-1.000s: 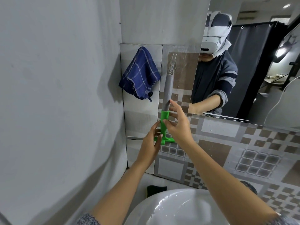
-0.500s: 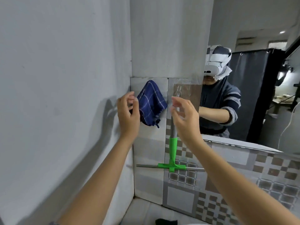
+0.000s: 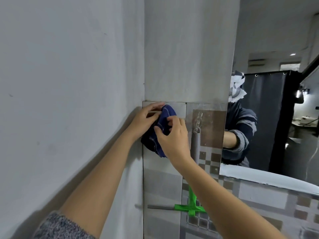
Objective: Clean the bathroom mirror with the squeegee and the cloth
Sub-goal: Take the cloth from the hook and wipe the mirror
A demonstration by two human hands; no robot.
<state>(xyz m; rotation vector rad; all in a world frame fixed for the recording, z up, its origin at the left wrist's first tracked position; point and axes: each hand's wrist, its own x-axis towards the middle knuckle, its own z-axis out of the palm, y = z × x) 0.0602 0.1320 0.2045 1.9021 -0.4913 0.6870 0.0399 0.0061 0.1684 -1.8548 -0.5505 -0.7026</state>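
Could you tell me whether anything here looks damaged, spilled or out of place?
Nothing stands out. Both hands, left and right, grip the blue cloth on the wall, and the squeegee hangs straight beside it.

cloth (image 3: 164,125) left of hanging squeegee (image 3: 195,178); mirror (image 3: 276,118) further right.

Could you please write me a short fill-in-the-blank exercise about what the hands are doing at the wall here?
1. Both hands, the left hand and the right hand, are on the dark ____ cloth.
2. The squeegee hangs from a hook on the tiled wall, just ____ of the cloth.
3. The squeegee's lower part is bright ____.
4. The mirror reflects a dark ____ behind the person.

Missing words: blue; right; green; curtain
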